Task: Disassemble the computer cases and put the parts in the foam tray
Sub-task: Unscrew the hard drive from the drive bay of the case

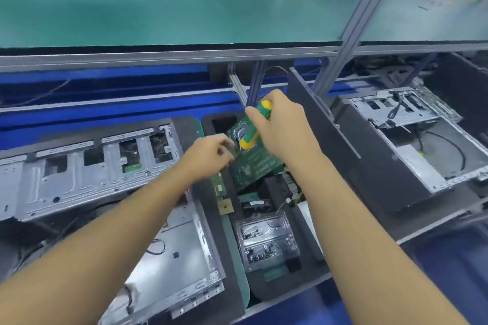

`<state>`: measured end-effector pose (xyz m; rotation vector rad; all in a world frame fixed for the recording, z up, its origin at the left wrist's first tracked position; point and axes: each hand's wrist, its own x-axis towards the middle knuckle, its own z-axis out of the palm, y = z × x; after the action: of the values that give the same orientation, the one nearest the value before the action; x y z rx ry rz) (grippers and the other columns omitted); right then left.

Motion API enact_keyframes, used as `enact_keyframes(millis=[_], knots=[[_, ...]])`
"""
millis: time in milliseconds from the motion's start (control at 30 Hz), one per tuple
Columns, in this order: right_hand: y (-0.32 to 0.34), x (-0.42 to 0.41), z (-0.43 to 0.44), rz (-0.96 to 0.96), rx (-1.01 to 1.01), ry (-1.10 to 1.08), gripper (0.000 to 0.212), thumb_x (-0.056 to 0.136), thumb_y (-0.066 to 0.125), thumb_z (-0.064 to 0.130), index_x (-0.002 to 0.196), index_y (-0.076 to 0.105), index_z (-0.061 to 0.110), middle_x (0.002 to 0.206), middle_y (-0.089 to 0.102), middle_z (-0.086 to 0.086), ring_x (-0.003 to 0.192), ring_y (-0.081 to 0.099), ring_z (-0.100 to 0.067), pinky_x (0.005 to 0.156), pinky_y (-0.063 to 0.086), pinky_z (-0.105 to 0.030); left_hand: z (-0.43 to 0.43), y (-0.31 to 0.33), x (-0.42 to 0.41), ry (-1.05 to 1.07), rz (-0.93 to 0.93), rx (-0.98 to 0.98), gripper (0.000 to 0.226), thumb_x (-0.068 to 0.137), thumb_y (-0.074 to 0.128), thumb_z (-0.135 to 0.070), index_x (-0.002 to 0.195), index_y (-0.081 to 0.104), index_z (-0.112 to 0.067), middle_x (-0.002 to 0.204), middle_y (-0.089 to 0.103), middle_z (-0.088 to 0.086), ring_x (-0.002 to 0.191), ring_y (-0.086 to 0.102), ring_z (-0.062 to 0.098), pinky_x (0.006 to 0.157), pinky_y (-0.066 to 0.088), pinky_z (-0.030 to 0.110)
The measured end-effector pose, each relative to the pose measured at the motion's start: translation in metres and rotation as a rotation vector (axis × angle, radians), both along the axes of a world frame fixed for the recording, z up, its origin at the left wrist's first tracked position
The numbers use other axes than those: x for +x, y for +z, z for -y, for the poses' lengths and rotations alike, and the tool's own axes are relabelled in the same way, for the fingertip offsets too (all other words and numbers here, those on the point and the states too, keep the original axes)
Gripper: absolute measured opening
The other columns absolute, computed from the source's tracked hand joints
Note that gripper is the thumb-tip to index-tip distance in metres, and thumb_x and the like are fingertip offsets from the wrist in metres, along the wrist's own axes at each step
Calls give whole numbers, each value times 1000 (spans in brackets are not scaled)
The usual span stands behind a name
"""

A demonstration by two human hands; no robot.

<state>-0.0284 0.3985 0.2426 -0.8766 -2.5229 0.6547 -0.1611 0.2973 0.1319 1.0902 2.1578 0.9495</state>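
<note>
Now, the head view: I look down along two bare forearms. The right hand (280, 126) is wrapped round a screwdriver (257, 124) with a chunky green-and-yellow plastic handle, its tip pointing down at a green circuit board (253, 166). The left hand (208, 153), fingers curled, pinches that board's left edge. The board lies tilted just beneath both hands, over the black foam tray (208, 221), whose soft matte walls run back under the wrists. Left of the left hand sits a grey sheet-metal computer case (87, 174), stamped and perforated. A second computer case (412, 140) lies well right of the right hand. I judge a fastener on the board is being worked. I would steady the board by its edge, hold the driver square to the screw, and keep the tip off the components.
</note>
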Motion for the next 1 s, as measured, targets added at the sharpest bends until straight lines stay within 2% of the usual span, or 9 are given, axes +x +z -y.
enact_keyframes(millis=[67, 133, 233, 367, 467, 567, 667, 833, 1000], knots=[[9, -24, 17, -32, -25, 109, 33, 101, 52, 42, 110, 48, 11, 86, 60, -8, 71, 59, -25, 56, 44, -30, 33, 15, -33, -13, -1, 78, 44, 86, 52, 6, 101, 64, -34, 86, 72, -18, 81, 68, 3, 74, 52, 20], [14, -48, 38, -51, -72, 229, 27, 103, 51, 40, 109, 47, 15, 82, 61, -7, 69, 61, -27, 57, 47, -37, 69, 26, -62, -80, 12, 90, 57, 84, 54, 13, 96, 68, -41, 84, 71, -25, 80, 66, -6, 73, 49, 11], [11, -80, 69, -53, -129, 354, 23, 103, 51, 36, 114, 47, 16, 80, 62, -1, 68, 64, -25, 66, 54, -44, 120, 31, -88, -140, 37, 54, 54, 85, 66, 5, 95, 70, -48, 89, 71, -27, 81, 66, -5, 71, 48, 8], [-2, -109, 99, -38, -190, 421, 22, 103, 51, 35, 112, 47, 15, 82, 62, -2, 68, 61, -22, 61, 48, -40, 157, 20, -102, -93, 60, 69, 29, 87, 76, -19, 93, 73, -47, 95, 73, -22, 83, 67, -1, 76, 52, 18], [-11, -123, 115, -33, -224, 448, 20, 103, 52, 34, 112, 47, 16, 86, 61, -2, 70, 59, -21, 61, 46, -38, 169, 9, -110, 17, -32, 71, 20, 87, 76, -21, 91, 73, -41, 89, 73, -26, 85, 67, -4, 86, 54, 28], [-16, -132, 123, -31, -225, 464, 20, 103, 52, 34, 113, 47, 18, 83, 58, 3, 66, 54, -15, 56, 37, -29, 174, 0, -113, 106, -22, 75, 25, 85, 77, -21, 89, 73, -45, 87, 73, -27, 87, 67, -5, 88, 52, 26], [-18, -138, 127, 1, -220, 482, 22, 103, 52, 35, 115, 47, 18, 88, 60, 1, 68, 55, -17, 57, 40, -31, 174, -8, -115, 138, -7, 77, 21, 83, 80, -19, 89, 77, -39, 84, 73, -22, 83, 67, -3, 84, 51, 24], [-23, -141, 128, 23, -218, 490, 22, 103, 52, 34, 116, 46, 17, 85, 58, 2, 69, 54, -17, 59, 43, -34, 176, -15, -116, 127, -40, 50, 19, 84, 78, -21, 94, 78, -38, 83, 72, -27, 81, 66, -6, 76, 49, 17], [-22, -142, 130, 33, -207, 511, 21, 103, 51, 33, 116, 46, 17, 91, 60, 0, 67, 50, -10, 55, 36, -26, 180, -16, -114, 162, 46, 103, 25, 86, 77, -17, 88, 75, -43, 87, 75, -22, 80, 69, -3, 70, 52, 12]])
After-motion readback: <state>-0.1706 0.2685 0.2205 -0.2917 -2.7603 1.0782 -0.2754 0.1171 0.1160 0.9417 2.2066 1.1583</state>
